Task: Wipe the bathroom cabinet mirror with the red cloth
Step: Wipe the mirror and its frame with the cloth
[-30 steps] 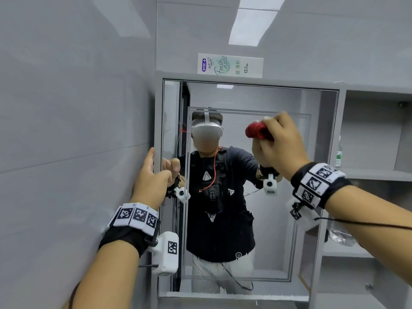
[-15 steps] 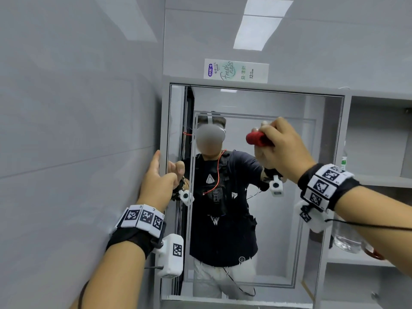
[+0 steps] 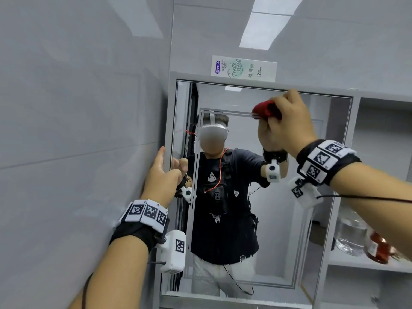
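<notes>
The cabinet mirror (image 3: 307, 230) fills the middle of the view in a grey frame and reflects a person in dark clothes. My right hand (image 3: 287, 123) grips the bunched red cloth (image 3: 264, 110) and presses it against the glass near the mirror's upper right. My left hand (image 3: 163, 177) holds the mirror's left edge at mid height, thumb on the frame's outer side, fingers curled round onto the glass. Both wrists wear black bands with white marker tags.
A grey tiled wall (image 3: 78, 130) runs along the left. A toothpaste box (image 3: 244, 68) lies on top of the cabinet. Open shelves (image 3: 367, 263) to the right hold a glass jar (image 3: 350, 235) and a reddish bottle (image 3: 379, 248).
My right hand has carried the red cloth upward on the glass, closer to the mirror's top edge. My left hand keeps its hold on the left edge.
</notes>
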Demonstrator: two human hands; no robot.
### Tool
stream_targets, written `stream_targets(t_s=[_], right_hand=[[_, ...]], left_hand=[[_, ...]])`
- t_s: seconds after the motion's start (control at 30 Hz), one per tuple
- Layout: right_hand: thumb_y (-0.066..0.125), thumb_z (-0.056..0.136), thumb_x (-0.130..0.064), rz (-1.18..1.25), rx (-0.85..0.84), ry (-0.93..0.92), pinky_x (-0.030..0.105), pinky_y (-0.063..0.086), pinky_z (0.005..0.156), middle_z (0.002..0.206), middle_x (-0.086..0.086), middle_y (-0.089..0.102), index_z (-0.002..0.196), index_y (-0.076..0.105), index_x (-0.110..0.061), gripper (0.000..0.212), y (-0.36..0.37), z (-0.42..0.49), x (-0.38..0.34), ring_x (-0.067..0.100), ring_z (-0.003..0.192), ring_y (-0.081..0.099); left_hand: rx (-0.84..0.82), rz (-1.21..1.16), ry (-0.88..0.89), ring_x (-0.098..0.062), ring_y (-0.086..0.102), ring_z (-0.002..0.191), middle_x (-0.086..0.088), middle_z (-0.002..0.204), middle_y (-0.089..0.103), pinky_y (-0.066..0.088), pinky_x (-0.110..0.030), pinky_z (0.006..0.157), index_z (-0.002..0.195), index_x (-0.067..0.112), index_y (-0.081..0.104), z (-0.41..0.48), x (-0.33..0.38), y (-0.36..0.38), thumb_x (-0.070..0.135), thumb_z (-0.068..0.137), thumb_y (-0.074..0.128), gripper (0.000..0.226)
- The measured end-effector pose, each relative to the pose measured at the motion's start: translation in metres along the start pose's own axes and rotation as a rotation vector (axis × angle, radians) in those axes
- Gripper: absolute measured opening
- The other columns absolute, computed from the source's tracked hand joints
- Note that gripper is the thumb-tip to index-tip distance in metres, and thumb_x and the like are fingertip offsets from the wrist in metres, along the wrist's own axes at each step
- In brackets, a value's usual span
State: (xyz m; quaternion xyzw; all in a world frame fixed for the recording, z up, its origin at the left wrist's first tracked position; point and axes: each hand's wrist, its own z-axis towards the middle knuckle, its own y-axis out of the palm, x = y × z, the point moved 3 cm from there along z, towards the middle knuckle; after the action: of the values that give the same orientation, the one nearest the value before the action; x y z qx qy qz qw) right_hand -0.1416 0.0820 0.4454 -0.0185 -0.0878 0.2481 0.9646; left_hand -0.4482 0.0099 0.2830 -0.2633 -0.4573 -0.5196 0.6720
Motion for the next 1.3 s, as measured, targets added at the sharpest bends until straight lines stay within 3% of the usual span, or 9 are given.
stream_targets(t_s=[0.07, 0.27, 0.43, 0.63, 0.8, 0.9, 1.0, 1.17, 1.3], right_hand=[[0.06, 0.082, -0.013, 0.021, 0.01, 0.018, 0.024, 0.038, 0.065, 0.101, -0.012, 0.037, 0.105, 0.06, -0.025, 0.026, 0.001, -0.001, -0.005, 0.014, 0.079, 0.044], [0.065, 0.088, -0.023, 0.057, -0.14, -0.214, 0.006, 0.026, 0.068, 0.102, -0.016, 0.032, 0.111, 0.063, -0.021, 0.023, 0.006, -0.046, -0.017, 0.013, 0.078, 0.041], [0.062, 0.081, -0.011, 0.024, -0.017, 0.003, 0.03, 0.044, 0.065, 0.102, -0.007, 0.04, 0.105, 0.061, -0.021, 0.026, 0.0, 0.009, -0.008, 0.024, 0.079, 0.051], [0.07, 0.086, -0.016, 0.036, -0.165, -0.257, 0.022, 0.031, 0.066, 0.101, -0.01, 0.039, 0.109, 0.063, -0.021, 0.024, 0.009, -0.042, -0.024, 0.009, 0.079, 0.033], [0.061, 0.082, -0.013, 0.033, -0.051, -0.042, 0.032, 0.04, 0.062, 0.1, -0.008, 0.038, 0.103, 0.061, -0.02, 0.023, 0.001, 0.003, -0.019, 0.021, 0.077, 0.045], [0.065, 0.084, -0.013, 0.078, -0.117, -0.133, 0.028, 0.03, 0.061, 0.099, -0.005, 0.043, 0.105, 0.063, -0.015, 0.021, 0.003, -0.02, -0.034, 0.015, 0.074, 0.038], [0.072, 0.083, -0.008, 0.091, -0.21, -0.228, 0.025, 0.031, 0.066, 0.1, 0.0, 0.049, 0.108, 0.067, -0.012, 0.025, -0.001, -0.032, -0.039, 0.015, 0.076, 0.037], [0.057, 0.084, -0.011, 0.047, -0.123, -0.091, 0.035, 0.044, 0.067, 0.104, 0.011, 0.051, 0.11, 0.065, -0.009, 0.028, -0.013, 0.015, -0.032, 0.031, 0.079, 0.051], [0.069, 0.085, -0.003, 0.083, -0.216, -0.201, 0.028, 0.035, 0.064, 0.099, 0.008, 0.051, 0.106, 0.067, -0.007, 0.022, -0.007, -0.018, -0.051, 0.022, 0.075, 0.043]], left_hand=[[-0.007, -0.008, 0.002, 0.042, 0.045, 0.073, 0.054, 0.063, 0.054, 0.037, 0.008, 0.058, 0.164, 0.022, 0.026, 0.0, 0.0, 0.0, -0.018, 0.084, 0.04, 0.09], [-0.001, -0.03, 0.001, 0.042, 0.046, 0.071, 0.054, 0.061, 0.054, 0.037, 0.008, 0.058, 0.164, 0.021, 0.026, -0.003, 0.003, 0.001, -0.019, 0.086, 0.038, 0.089], [-0.005, -0.035, -0.002, 0.044, 0.043, 0.07, 0.054, 0.06, 0.052, 0.036, 0.009, 0.057, 0.165, 0.021, 0.025, -0.003, 0.004, 0.002, -0.019, 0.086, 0.038, 0.089], [-0.002, -0.025, -0.009, 0.043, 0.043, 0.069, 0.053, 0.058, 0.052, 0.035, 0.009, 0.057, 0.165, 0.021, 0.025, -0.005, 0.006, 0.001, -0.02, 0.085, 0.038, 0.09], [0.0, -0.005, -0.008, 0.042, 0.045, 0.069, 0.053, 0.061, 0.054, 0.036, 0.009, 0.057, 0.165, 0.024, 0.026, -0.004, 0.005, -0.001, -0.017, 0.085, 0.04, 0.091], [-0.012, 0.005, -0.013, 0.041, 0.046, 0.067, 0.053, 0.061, 0.053, 0.041, 0.005, 0.061, 0.165, 0.024, 0.024, -0.005, 0.005, -0.001, -0.015, 0.084, 0.041, 0.092], [-0.007, 0.0, -0.006, 0.041, 0.046, 0.067, 0.053, 0.06, 0.053, 0.038, 0.007, 0.059, 0.165, 0.022, 0.023, -0.004, 0.004, -0.001, -0.016, 0.084, 0.04, 0.091], [-0.013, -0.004, 0.002, 0.043, 0.043, 0.068, 0.054, 0.061, 0.053, 0.035, 0.009, 0.056, 0.165, 0.022, 0.023, -0.003, 0.003, 0.001, -0.016, 0.085, 0.04, 0.09], [-0.014, -0.013, 0.0, 0.043, 0.043, 0.07, 0.051, 0.062, 0.056, 0.035, 0.009, 0.056, 0.165, 0.021, 0.024, -0.005, 0.005, 0.0, -0.018, 0.085, 0.039, 0.091]])
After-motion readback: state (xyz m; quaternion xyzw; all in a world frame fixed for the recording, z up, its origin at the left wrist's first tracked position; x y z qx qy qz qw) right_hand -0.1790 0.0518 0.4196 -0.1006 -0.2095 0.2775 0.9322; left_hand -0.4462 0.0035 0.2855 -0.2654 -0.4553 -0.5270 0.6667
